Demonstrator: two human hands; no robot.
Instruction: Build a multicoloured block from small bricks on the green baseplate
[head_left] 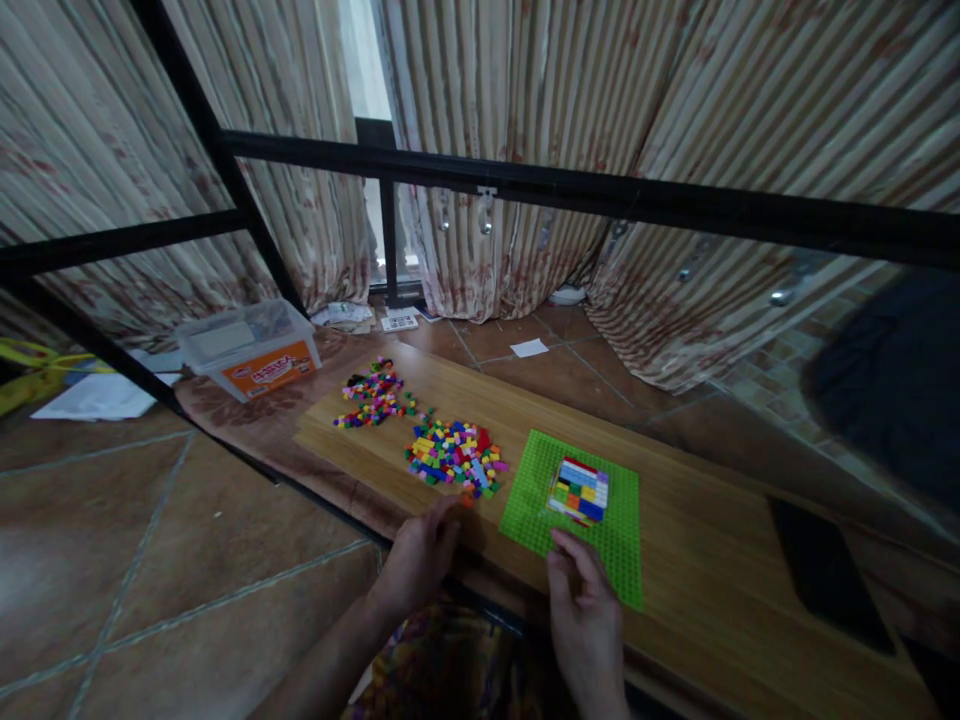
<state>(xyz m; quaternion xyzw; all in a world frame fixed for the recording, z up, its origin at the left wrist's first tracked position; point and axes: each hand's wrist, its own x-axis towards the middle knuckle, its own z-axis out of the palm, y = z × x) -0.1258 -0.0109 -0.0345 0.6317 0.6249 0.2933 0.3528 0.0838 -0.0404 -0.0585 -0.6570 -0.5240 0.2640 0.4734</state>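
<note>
Left hand [416, 562] left of green baseplate [531, 495] | right hand [585, 597] over its near edge | both grips unclear | press brick stack [579, 490] evenly

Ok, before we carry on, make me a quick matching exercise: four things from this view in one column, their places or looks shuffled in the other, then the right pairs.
Things
1. brick block
2. clear plastic tub
3. left hand
4. black flat object

Places or looks
A. by the near edge of a pile of loose bricks
B. toward the right end of the wooden board
C. on the green baseplate
D. bears an orange label

Pairs: 1-C, 2-D, 3-A, 4-B
</note>
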